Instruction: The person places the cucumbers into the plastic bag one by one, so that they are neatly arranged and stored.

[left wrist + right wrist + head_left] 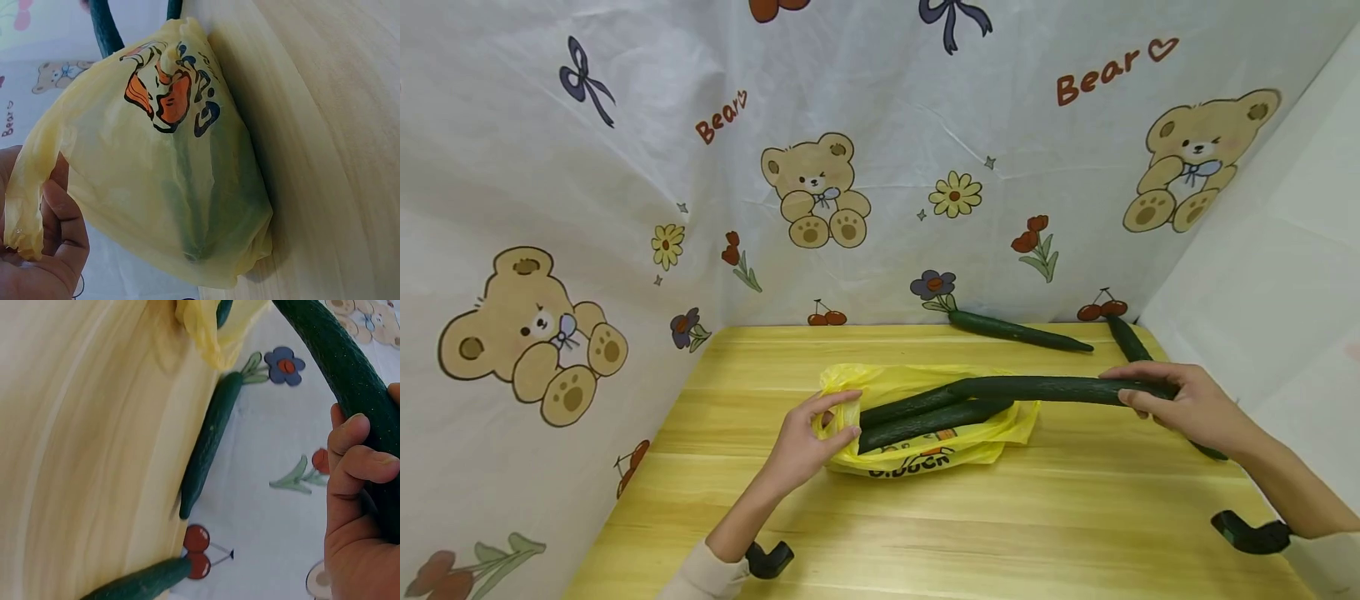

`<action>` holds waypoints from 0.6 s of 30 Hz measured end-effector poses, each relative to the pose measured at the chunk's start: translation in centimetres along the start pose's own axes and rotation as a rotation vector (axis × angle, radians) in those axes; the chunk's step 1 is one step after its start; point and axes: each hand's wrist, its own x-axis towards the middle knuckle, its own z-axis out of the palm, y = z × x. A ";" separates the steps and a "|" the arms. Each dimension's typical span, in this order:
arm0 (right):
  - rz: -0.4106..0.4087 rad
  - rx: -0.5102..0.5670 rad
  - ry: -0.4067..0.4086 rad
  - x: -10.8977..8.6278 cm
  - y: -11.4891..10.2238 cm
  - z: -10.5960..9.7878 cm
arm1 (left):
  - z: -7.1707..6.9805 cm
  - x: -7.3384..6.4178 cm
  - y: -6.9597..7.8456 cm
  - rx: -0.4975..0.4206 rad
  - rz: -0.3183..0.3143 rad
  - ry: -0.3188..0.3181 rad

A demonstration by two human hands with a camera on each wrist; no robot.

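A yellow plastic bag (pixel 992 446) with a printed duck design lies on the table, its mouth spread towards the right. My left hand (pixel 801 442) grips the bag's handle at the left end, fingers curled round the thin plastic in the left wrist view. In my right hand (pixel 1206 408) I hold a long dark green cucumber (pixel 1045 388) by its right end, thumb and fingers around it. The cucumber's other end reaches over the bag's opening. Another cucumber (pixel 925 425) lies inside the bag, its lower side covered by the yellow plastic.
At the back edge of the wooden table (pixel 1075 517) lies a cucumber (pixel 1022 331). Another cucumber (pixel 1126 337) is at the right edge, partly hidden behind my right hand. A bear-printed cloth (pixel 880 275) stands up behind and left of the table.
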 end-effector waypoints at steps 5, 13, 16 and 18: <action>-0.010 -0.005 -0.052 1.6 -1.3 1.5 | 0.1 -0.1 -0.2 -0.003 -0.005 0.009; -0.113 0.024 -0.114 4.6 -2.7 4.6 | -0.1 -0.2 -0.4 -0.014 -0.004 0.007; -0.105 0.031 -0.128 5.4 -2.8 5.6 | -0.1 -0.2 -0.4 -0.005 -0.007 0.009; -0.087 0.022 -0.136 6.0 -2.8 6.4 | -0.2 -0.2 -0.4 0.002 -0.006 0.010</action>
